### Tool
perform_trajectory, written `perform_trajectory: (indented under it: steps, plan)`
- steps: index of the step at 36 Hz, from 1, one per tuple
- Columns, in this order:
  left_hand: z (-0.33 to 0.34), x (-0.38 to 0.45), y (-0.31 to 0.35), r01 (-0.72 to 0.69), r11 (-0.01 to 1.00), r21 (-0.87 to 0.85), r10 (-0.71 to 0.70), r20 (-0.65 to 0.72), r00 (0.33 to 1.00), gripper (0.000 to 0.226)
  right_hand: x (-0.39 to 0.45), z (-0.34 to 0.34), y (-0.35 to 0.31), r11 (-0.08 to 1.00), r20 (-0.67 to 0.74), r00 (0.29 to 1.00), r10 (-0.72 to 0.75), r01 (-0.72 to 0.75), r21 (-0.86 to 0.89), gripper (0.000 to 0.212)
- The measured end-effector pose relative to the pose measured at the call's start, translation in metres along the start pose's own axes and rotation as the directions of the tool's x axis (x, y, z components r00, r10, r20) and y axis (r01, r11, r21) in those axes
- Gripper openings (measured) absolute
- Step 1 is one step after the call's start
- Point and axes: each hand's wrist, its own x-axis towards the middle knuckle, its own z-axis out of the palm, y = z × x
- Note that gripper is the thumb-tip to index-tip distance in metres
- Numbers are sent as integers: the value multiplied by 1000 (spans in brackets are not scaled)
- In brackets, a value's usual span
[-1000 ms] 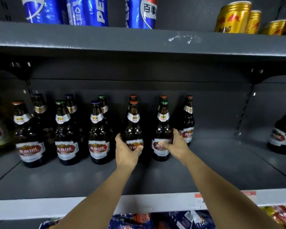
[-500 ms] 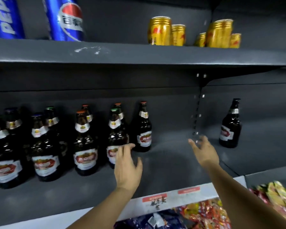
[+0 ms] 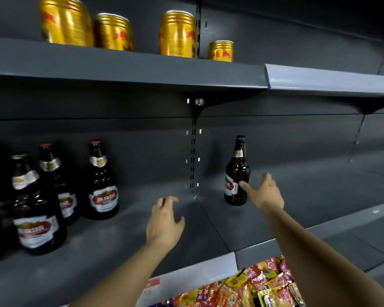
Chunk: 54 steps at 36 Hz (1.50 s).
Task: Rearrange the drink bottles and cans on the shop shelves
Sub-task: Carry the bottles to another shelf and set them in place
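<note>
Right hand spread beside the lone beer bottle on the right bay of the middle shelf, thumb tip over its label, contact impossible to confirm, fingers not closed round it. Left hand loosely open over bare shelf, holding nothing, well apart from the grouped beer bottles at left, several cut off by the frame edge, labels blurred. Gold cans above, tops cropped; snack packets below, only partly visible.
</note>
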Motion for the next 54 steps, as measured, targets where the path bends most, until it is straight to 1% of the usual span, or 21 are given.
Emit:
perform_trajectory:
  steps: [7, 9, 12, 15, 20, 24, 27, 30, 32, 34, 36, 39, 40, 42, 45, 46, 47, 49, 50, 52, 54]
  plan:
    - [29, 27, 13, 18, 1000, 6, -19, 61, 998, 41, 28, 20, -23, 1000, -35, 999, 4, -4, 14, 110]
    - [35, 35, 11, 21, 1000, 3, -21, 73, 997, 41, 35, 28, -29, 999, -62, 998, 19, -18, 27, 115]
    - [42, 46, 6, 31, 1000, -7, -30, 86, 996, 41, 44, 37, -34, 998, -65, 997, 51, -49, 28, 115]
    - [45, 53, 2, 51, 998, -36, -48, 87, 995, 40, 50, 46, -35, 996, -53, 996, 67, -64, 54, 109]
    - [47, 53, -4, 81, 993, -89, -74, 79, 994, 40, 49, 41, -34, 983, -35, 997, 69, -62, 175, 83]
    - [47, 50, 2, 103, 972, -212, -90, 70, 994, 41, 34, 35, -37, 964, 60, 998, -35, 18, 266, 72]
    - [43, 45, 11, 105, 947, -303, -85, 78, 993, 55, 19, 38, -49, 917, 152, 977, -150, 80, 391, 60]
    - [32, 34, 12, 186, 882, -433, -150, 117, 982, 86, 1, 46, -67, 861, 246, 930, -272, 121, 494, 58]
    - [19, 24, 6, 244, 827, -507, -188, 159, 969, 109, -17, 52, -81, 823, 338, 873, -353, 117, 556, 46]
    - [4, 15, -3, 276, 786, -552, -204, 190, 960, 119, -37, 59, -94, 779, 420, 807, -415, 77, 623, 42]
    - [-10, 7, -16, 281, 755, -593, -210, 187, 959, 111, -57, 69, -106, 737, 477, 745, -466, 29, 675, 46]
    - [-33, -7, -38, 300, 764, -572, -293, 107, 950, 78, -82, 84, -123, 722, 563, 651, -509, -34, 691, 52]
    - [-41, -12, -45, 313, 777, -547, -330, 70, 941, 72, -88, 89, -129, 728, 591, 620, -516, -45, 684, 54]
    - [-54, -21, -57, 322, 801, -504, -372, 2, 928, 72, -101, 94, -143, 755, 640, 556, -530, -33, 655, 58]
    - [-69, -29, -73, 330, 811, -484, -414, -75, 907, 69, -123, 104, -166, 793, 663, 509, -549, 65, 606, 60]
    - [-74, -30, -77, 337, 813, -475, -429, -97, 898, 67, -131, 110, -174, 804, 659, 512, -551, 114, 584, 63]
    - [-79, -30, -82, 343, 819, -460, -438, -115, 891, 65, -138, 117, -181, 813, 638, 535, -555, 186, 552, 68]
    - [-85, -28, -93, 339, 833, -438, -431, -130, 893, 66, -150, 132, -192, 820, 566, 601, -564, 329, 468, 75]
    - [-88, -28, -99, 334, 837, -434, -424, -129, 896, 67, -153, 138, -196, 820, 531, 630, -567, 371, 436, 75]
    - [-91, -25, -110, 326, 842, -431, -411, -120, 904, 70, -158, 144, -203, 825, 489, 669, -559, 394, 405, 74]
    - [-94, -22, -117, 305, 856, -417, -385, -121, 915, 75, -162, 148, -207, 830, 467, 694, -548, 382, 407, 74]
